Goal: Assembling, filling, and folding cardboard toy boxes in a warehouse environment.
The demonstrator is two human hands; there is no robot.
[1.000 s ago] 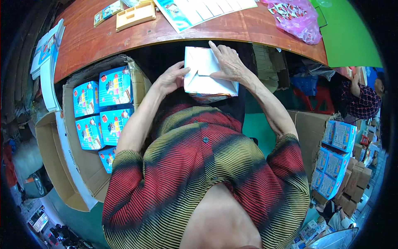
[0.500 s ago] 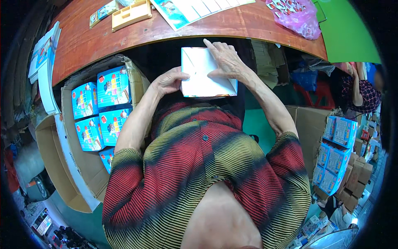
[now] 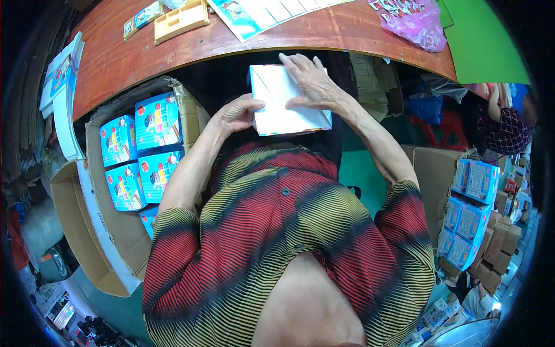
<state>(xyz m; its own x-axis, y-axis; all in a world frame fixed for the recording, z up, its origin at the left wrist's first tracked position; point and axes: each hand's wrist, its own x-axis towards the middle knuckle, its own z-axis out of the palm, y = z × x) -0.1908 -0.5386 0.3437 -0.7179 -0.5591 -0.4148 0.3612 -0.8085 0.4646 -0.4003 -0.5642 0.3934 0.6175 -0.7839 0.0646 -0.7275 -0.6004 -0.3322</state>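
A white-faced carton box with thin crease lines and coloured edges is held over my lap, in front of the table's edge. My left hand grips its left side, thumb on the white face and the other fingers partly hidden beside it. My right hand lies across the right part of that face, fingers stretched towards the far edge and thumb apart from them. At my left, a large cardboard carton holds several blue printed boxes.
The wooden table bears a yellow tray, a printed sheet and a pink plastic bag. At the right, more blue boxes stand by an open carton. Another person sits at far right.
My right hand has shifted slightly left on the white face, its fingers spreading a little. The box has tilted a touch; my left hand keeps its hold.
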